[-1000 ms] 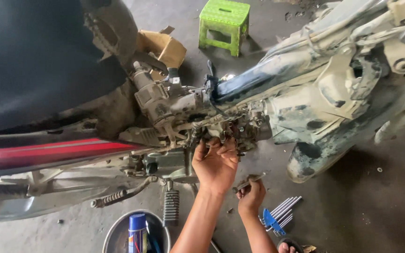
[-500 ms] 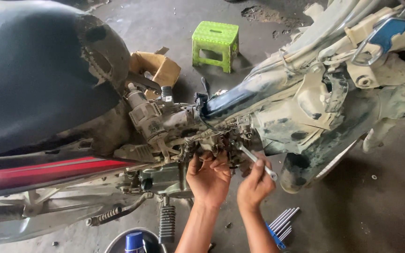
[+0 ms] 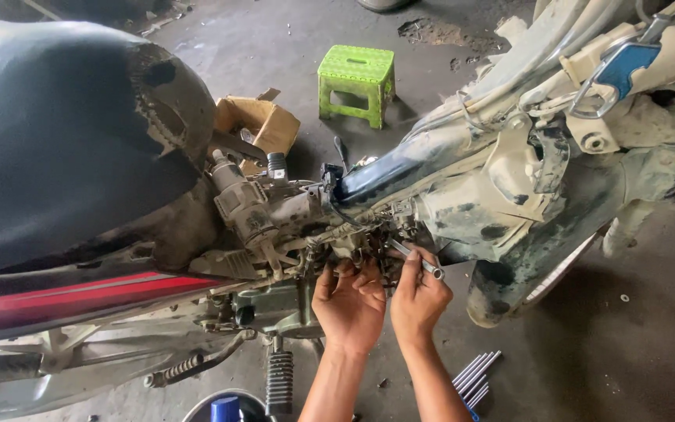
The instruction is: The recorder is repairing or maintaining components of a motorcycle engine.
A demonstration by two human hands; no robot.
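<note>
Nearest the camera, at the bottom edge: rim of a round container [image 3: 197,408] with a blue cap [image 3: 226,408] inside it, and to the right a bundle of thin metal rods [image 3: 476,373] lying on the concrete floor [image 3: 634,352].

Both forearms rise from the bottom edge to the middle of the motorcycle. The left hand [image 3: 349,303] has its fingers curled against the greasy carburettor area [image 3: 357,246]; grip is clenched lightly on the parts there, but exactly what it grasps is hidden by the fingers. The right hand [image 3: 418,297] sits just beside the left, touching it at the thumb side. Its grip is closed around a small metal wrench [image 3: 414,258], pinched between thumb and fingertips; the tool lies tilted, its far end at the engine parts below the frame tube, its near end sticking out past the knuckles.

Below the hands: a ribbed footpeg [image 3: 279,381] and a coil spring [image 3: 177,369]. Left: the dark seat [image 3: 56,133] with a torn edge and a red side panel [image 3: 72,293]. Right: dusty pale body panels [image 3: 509,187] and a blue-framed bracket [image 3: 615,66].

Farther back on the floor: an open cardboard box [image 3: 263,121], then a green folding stool [image 3: 355,82], well apart from the hands.
</note>
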